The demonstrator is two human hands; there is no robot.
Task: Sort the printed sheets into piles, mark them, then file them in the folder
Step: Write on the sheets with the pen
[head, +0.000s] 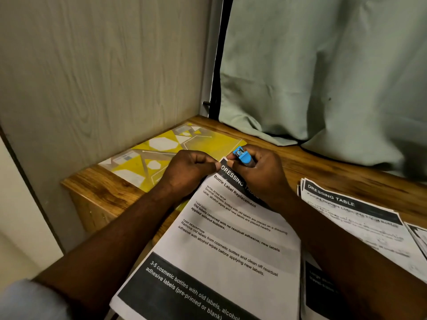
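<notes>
Our sheets (226, 245) sit on the worktop (323, 162), overlapping the near edge of the folder (161, 144). Our left hand (191, 168) pinches their top corner; our right hand (261, 172) has its grip curled round a blue tool (241, 155) just beside the folder. Paper's light and floppy, so we'd hold that corner firmly.

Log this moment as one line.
left hand: pinches top sheet corner | right hand: grips blue tool at corner | yellow folder: flat behind hands | second pile: right
</notes>
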